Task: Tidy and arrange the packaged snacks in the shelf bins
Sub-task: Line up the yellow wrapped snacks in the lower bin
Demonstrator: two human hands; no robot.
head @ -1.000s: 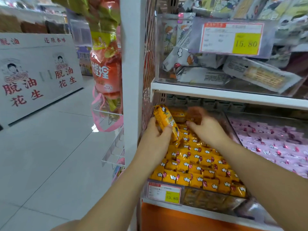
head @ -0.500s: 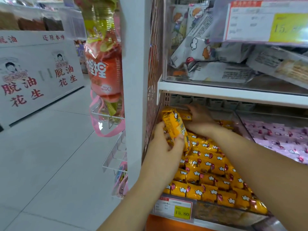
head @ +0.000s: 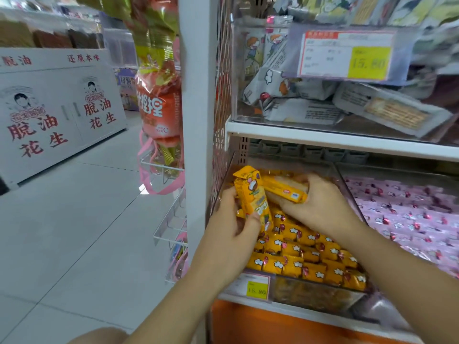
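Snack packets fill the clear plastic shelf bin (head: 347,192) on the lower shelf: small yellow foil-wrapped bars (head: 308,259) lie in rows, glossy and crinkled, with red and white printed marks. The left hand (head: 231,229) grasps 1 upright yellow packet (head: 253,197) at the bin's far left corner, thumb across its lower face and fingers (head: 229,194) wrapped behind it. The right hand (head: 320,207) is closed over a second yellow packet (head: 283,191), held lying sideways just right of the first and almost touching it.

These packets look light and slightly springy. The film wrapper is smooth and likely slippery, and the contents may crumble if squeezed, so a broad hold across the flat faces at mid-length seems safer than pinching the crimped end seals, which would flex.

To the right, a neighbouring bin holds pink wrapped sweets (head: 407,214), soft-looking and loosely heaped. Above, another clear bin holds white printed paper-like packs (head: 298,95), angular and stiffer, behind a yellow and white price tag (head: 347,55). A similar small price tag (head: 255,286) sits on the near front of the yellow packets' bin. Left of the white shelf post (head: 198,108), an orange plastic bag (head: 159,110) hangs over a pale tiled floor (head: 74,232).
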